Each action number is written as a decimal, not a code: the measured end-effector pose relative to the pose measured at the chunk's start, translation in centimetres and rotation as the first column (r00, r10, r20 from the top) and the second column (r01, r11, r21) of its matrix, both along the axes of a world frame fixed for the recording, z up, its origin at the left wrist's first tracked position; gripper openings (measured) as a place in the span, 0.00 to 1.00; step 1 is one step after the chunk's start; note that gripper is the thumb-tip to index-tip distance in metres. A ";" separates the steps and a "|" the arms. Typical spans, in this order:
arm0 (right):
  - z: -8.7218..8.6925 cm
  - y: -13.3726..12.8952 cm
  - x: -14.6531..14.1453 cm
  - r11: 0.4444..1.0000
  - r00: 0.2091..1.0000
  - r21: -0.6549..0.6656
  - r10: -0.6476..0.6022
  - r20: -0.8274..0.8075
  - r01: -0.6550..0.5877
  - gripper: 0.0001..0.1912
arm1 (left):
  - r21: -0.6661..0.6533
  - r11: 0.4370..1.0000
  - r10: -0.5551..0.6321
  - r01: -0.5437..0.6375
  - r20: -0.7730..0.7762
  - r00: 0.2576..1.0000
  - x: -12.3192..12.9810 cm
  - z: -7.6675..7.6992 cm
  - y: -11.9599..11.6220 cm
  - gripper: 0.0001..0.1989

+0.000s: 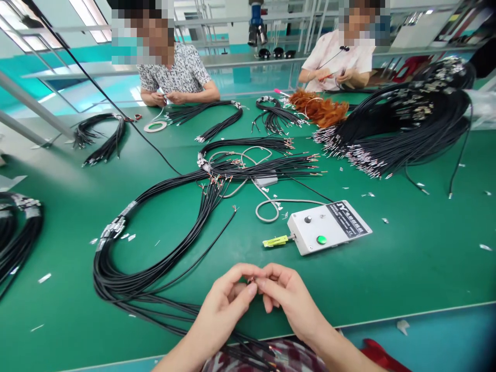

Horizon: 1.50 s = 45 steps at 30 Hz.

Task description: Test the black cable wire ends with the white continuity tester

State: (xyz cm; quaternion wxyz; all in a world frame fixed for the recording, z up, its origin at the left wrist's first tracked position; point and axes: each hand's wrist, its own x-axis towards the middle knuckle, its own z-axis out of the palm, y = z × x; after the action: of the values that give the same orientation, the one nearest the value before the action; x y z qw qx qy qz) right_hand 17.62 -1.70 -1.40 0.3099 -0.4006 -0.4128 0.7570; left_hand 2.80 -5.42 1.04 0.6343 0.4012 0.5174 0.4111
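Your left hand [222, 305] and right hand [289, 299] meet low at 6 o'clock, just above the near edge of the green counter [406, 258]. Both sets of fingers are clenched in a pinch on the same small thing — the bare tip of a black wire [250, 280], held between your left thumb and forefinger and your right thumb and forefinger. The tip is tiny and partly hidden by the fingers, so its detail can't be told.

From under your hands a bundle of black cables [155, 243] loops out toward 9 o'clock and runs up to the counter's middle, where the stripped ends fan out. One loose cable end [234, 209] lies apart from the bundle, at about 12 o'clock from your hands.

At 1 o'clock from your hands sits a grey box [329, 226] with a black knob and a green button; a yellow-green clip [275, 241] sticks out of its left side. A grey cord [267, 206] curls from it toward the centre.

Farther off, at 2 o'clock, lies a big heap of cables [406, 124] — well apart from your hands. At 11 o'clock a tape roll [155, 126] lies flat before a person in a patterned shirt [182, 72]. At 1 o'clock a second person in a pale shirt [337, 57] works beside an orange tuft [321, 108]. White scraps dot the counter.
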 end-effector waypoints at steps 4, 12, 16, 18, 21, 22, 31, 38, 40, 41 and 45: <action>0.4 0.3 0.6 0.997 0.996 0.050 0.057 0.067 -0.060 0.22 | -0.049 0.997 0.065 -0.063 0.038 0.997 0.4 0.2 0.5 0.15; 0.4 0.7 1.0 0.993 0.995 0.084 0.080 0.066 -0.085 0.22 | -0.095 0.979 0.188 -0.180 0.078 0.979 0.2 0.6 0.9 0.18; 0.6 0.6 0.9 0.992 0.995 0.082 0.089 0.051 -0.093 0.22 | -0.002 0.991 0.136 -0.136 -0.001 0.991 0.5 0.6 0.8 0.15; 0.7 0.6 0.8 0.992 0.995 0.084 0.088 0.047 -0.091 0.22 | 0.003 0.981 0.195 -0.195 -0.029 0.980 0.8 0.4 0.7 0.13; 1.1 0.6 0.7 0.991 0.995 0.099 0.083 0.058 -0.089 0.22 | -0.038 0.961 0.274 -0.275 -0.015 0.962 1.0 0.1 0.4 0.12; 1.1 0.6 0.7 0.990 0.995 0.105 0.083 0.062 -0.089 0.22 | -0.039 0.955 0.293 -0.292 0.005 0.956 0.9 0.0 0.3 0.13; 1.3 0.9 -0.2 0.989 0.995 0.119 0.088 0.050 -0.093 0.21 | -0.051 0.919 0.395 -0.392 0.144 0.907 0.5 0.2 0.1 0.14; 1.3 1.0 -0.4 0.989 0.995 0.111 0.096 0.035 -0.099 0.20 | -0.040 0.919 0.392 -0.392 0.172 0.904 0.3 0.2 -0.3 0.14; 1.3 1.0 -0.4 0.989 0.995 0.109 0.099 0.034 -0.102 0.20 | -0.027 0.921 0.387 -0.388 0.171 0.906 0.3 0.1 -0.3 0.15; 1.4 1.0 -0.5 0.989 0.995 0.108 0.099 0.034 -0.102 0.20 | -0.021 0.922 0.384 -0.386 0.169 0.908 0.2 0.1 -0.3 0.14; 1.5 0.9 -0.6 0.990 0.996 0.111 0.089 0.027 -0.092 0.19 | 0.009 0.925 0.374 -0.380 0.157 0.914 0.1 0.0 -0.5 0.13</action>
State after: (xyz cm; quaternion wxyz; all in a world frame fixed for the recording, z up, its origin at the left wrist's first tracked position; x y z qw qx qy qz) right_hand 17.03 -0.84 0.10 0.2928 -0.3716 -0.4759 0.7415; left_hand 2.85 -5.96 1.02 0.5727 0.2740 0.5268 0.5652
